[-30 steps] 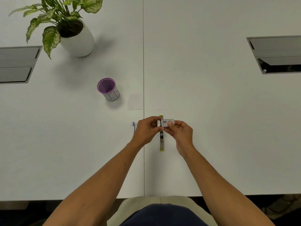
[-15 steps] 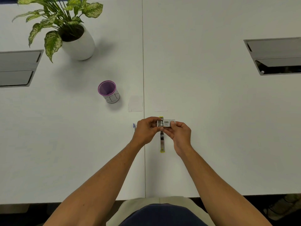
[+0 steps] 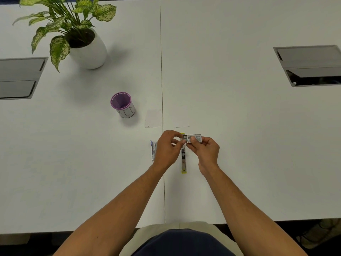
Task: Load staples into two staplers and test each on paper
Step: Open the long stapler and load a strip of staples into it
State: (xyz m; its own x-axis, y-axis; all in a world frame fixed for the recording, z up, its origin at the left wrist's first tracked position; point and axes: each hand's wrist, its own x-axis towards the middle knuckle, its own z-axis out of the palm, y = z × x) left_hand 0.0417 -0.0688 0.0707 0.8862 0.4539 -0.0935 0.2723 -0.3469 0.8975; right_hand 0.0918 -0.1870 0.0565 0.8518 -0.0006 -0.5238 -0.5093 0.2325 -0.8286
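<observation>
My right hand (image 3: 205, 152) pinches a small white staple box (image 3: 194, 138) with a barcode, held a little above the table. My left hand (image 3: 168, 148) pinches the box's inner tray at its left end, slid partly out. Below the hands a yellow stapler (image 3: 184, 163) lies flipped open lengthwise on the white table (image 3: 239, 145). A blue stapler (image 3: 153, 150) lies just left of my left hand, partly hidden by it. Two small white paper slips (image 3: 153, 118) lie beyond the hands, the right one (image 3: 181, 126) barely visible.
A purple-rimmed pen cup (image 3: 123, 104) stands left of the slips. A potted plant (image 3: 83, 45) is at the far left. Grey cable hatches sit in the table at the left (image 3: 18, 78) and right (image 3: 310, 65) edges. The table's near edge runs just in front of my lap.
My left hand has drawn the box's tray a bit further out to the left. The box has shifted slightly right. The staplers have not moved.
</observation>
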